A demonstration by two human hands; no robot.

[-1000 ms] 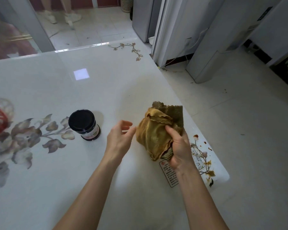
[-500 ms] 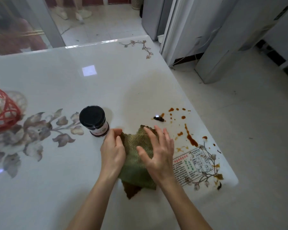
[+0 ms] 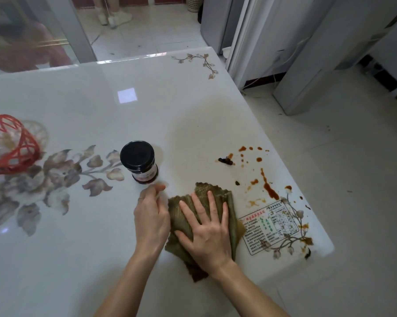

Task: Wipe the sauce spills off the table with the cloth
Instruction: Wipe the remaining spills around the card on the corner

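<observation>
In the head view, the right hand (image 3: 206,232) is lying flat on the green cloth (image 3: 220,193). Its fingers are straight and spread, pointing toward 12 o'clock, and the palm is pressing the cloth down without gripping it. The left hand (image 3: 151,216) is resting on the table (image 3: 101,110), touching the cloth's 9 o'clock edge. Its fingers are curled under, and I cannot tell whether they are pinching the fabric.

The cloth is sitting folded on the table near the front right corner. The sauce spills (image 3: 267,187) are lying at about 2 o'clock from it, close but not touching: brown drops, one long streak and a dark lump.

A printed sticker (image 3: 270,225) with red, green and black writing is lying at 3 o'clock, just beside the cloth; the characters are too small to read. A black-lidded jar (image 3: 139,162) is standing at 12 o'clock from the left hand, and its label is also unreadable. A red basket (image 3: 12,143) is standing far off at 9 o'clock.
</observation>
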